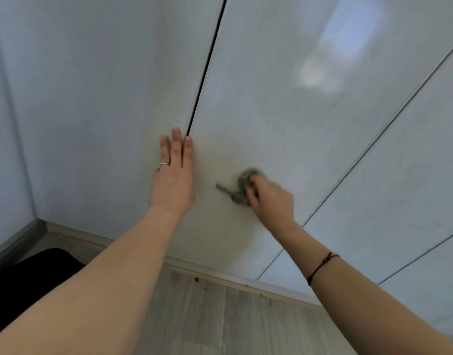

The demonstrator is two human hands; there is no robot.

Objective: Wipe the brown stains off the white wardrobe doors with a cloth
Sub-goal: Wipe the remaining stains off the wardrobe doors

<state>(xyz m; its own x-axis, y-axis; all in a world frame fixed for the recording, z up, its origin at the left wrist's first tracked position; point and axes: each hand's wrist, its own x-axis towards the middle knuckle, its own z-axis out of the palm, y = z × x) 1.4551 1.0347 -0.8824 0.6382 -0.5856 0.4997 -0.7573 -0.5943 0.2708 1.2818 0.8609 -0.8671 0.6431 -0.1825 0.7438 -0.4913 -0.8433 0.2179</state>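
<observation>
White glossy wardrobe doors point(284, 111) fill the view, split by a dark vertical gap point(207, 65). My left hand point(172, 175) lies flat with straight fingers against the door, right beside the lower end of that gap. My right hand point(270, 198) grips a bunched grey cloth point(242, 187) and presses it on the middle door, low down; the hand and cloth are motion-blurred. A faint yellowish-brown smear point(217, 155) shows on the door between my two hands.
A light wood-look floor point(215, 311) runs below the doors, with small brown specks point(196, 279) near the plinth. A black object point(28, 272) sits at the lower left. A side wall with skirting point(12, 242) closes the left corner.
</observation>
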